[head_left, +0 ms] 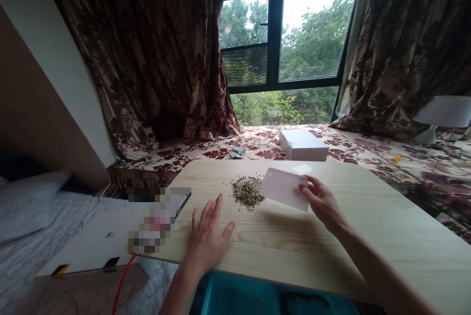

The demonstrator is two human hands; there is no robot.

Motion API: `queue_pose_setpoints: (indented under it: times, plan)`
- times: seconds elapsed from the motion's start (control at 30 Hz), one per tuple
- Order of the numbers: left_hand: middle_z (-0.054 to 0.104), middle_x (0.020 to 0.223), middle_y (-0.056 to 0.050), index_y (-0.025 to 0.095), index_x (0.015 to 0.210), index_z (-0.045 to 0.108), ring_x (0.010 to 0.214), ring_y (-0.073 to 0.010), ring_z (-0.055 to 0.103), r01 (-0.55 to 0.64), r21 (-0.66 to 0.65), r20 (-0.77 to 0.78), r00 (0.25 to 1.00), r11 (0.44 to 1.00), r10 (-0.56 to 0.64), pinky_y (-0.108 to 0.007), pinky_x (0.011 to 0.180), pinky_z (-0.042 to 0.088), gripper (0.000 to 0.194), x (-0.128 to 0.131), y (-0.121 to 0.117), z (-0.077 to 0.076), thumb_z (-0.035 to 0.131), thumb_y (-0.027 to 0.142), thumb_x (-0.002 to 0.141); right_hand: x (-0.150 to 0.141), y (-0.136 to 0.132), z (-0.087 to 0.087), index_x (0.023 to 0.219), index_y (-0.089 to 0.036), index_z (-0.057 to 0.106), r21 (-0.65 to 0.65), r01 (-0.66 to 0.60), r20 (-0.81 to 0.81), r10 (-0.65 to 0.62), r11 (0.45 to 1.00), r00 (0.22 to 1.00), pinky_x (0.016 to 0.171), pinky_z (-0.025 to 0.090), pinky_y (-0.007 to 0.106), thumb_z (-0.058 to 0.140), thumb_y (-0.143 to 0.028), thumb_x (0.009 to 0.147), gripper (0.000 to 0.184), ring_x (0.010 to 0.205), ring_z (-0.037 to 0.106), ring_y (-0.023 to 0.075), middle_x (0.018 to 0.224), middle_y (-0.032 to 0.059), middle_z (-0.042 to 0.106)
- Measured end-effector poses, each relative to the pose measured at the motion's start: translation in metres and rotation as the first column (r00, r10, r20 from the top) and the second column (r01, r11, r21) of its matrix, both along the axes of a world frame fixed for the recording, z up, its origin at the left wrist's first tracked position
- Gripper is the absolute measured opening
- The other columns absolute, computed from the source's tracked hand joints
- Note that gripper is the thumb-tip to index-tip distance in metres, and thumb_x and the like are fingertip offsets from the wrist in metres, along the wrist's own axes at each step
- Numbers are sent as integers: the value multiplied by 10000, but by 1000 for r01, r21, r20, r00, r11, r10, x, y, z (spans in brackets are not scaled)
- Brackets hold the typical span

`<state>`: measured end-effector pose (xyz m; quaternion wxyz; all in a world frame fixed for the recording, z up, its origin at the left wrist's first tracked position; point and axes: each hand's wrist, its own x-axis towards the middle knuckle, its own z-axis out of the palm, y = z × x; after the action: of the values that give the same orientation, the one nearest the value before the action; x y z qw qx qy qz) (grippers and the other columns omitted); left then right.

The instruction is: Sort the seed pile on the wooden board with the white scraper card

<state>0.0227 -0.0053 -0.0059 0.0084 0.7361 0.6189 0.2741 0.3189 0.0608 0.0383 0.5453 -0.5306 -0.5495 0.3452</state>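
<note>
A heap of small greenish-brown grains (248, 193) lies on the light wooden table (243, 246), with a few loose bits scattered round it. My right hand (319, 199) pinches the right end of a thin white plastic card (281, 187), which has a small hole near its upper left corner. The card is tilted over the table, its left edge at the right side of the heap. Left of the heap and nearer to me, my left hand (210, 230) rests on the tabletop with its fingers spread, holding nothing.
A teal tray (235, 293) is below the table's front edge. At the left edge, a partly blurred-out object (156, 224) sits beside a red cable (123, 278). Behind the table, a white box (303, 145) stands on the flowered window seat; a lamp (447, 111) is farther right.
</note>
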Motion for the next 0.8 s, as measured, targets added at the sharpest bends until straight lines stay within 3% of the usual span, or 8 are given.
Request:
queue_pose_setpoints:
  times: [0.17,0.37,0.5,0.8]
  plan:
    - [484,1377,-82,294,1360,379,1294,-256,375,62,-42,-25,998,997,-63,-572,1091,176,512,2,-2,3,462,384,864,-6,-6,-10,1115,-178,532,11,34,24,-34,999,999,638,528,320,565,-447,756,451,763,679,218,852,68,715]
    - [584,1237,-58,290,1142,588,1190,-229,469,80,26,-17,997,996,-80,-535,1076,236,323,0,-2,5,509,330,831,-16,-7,-18,1135,-185,532,62,-56,-5,56,997,998,639,530,319,579,-509,740,513,771,676,219,849,73,716]
    - [611,1182,-48,292,1053,628,1131,-229,515,72,52,7,997,996,-73,-538,1063,262,259,0,-2,5,524,311,817,-23,-3,-19,1129,-191,539,67,-89,14,88,994,996,615,526,311,569,-549,732,536,751,674,214,873,76,720]
    - [610,1193,-47,283,1049,622,1134,-228,523,54,36,10,998,998,-54,-540,1070,242,254,1,-2,5,513,315,821,-22,-10,-11,1091,-195,561,17,-77,4,77,997,997,587,510,291,586,-500,725,477,716,655,199,867,72,716]
